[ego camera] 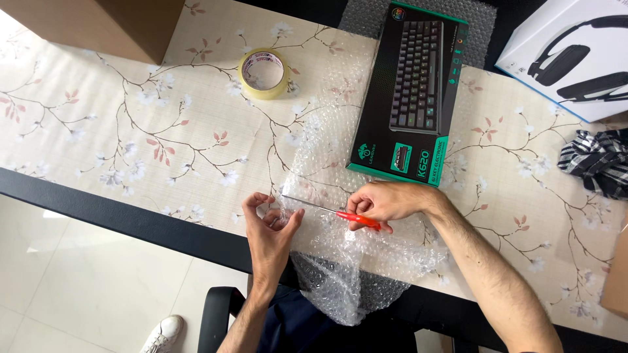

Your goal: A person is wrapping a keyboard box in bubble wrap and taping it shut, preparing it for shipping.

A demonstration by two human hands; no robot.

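Observation:
A sheet of clear bubble wrap (327, 144) lies across the flowered tablecloth and hangs over the table's near edge. My right hand (386, 199) grips orange-handled scissors (327, 210) whose blades point left along the wrap. My left hand (271, 225) pinches the left edge of the bubble wrap near the blade tips. A black and green keyboard box (415, 85) lies on the wrap just beyond my right hand.
A roll of yellowish tape (263, 73) stands at the back middle. A brown cardboard box (98, 26) is at the back left, a white headphone box (569, 55) at the back right, a checked cloth (598, 160) on the right. The table's dark edge (131, 219) runs near me.

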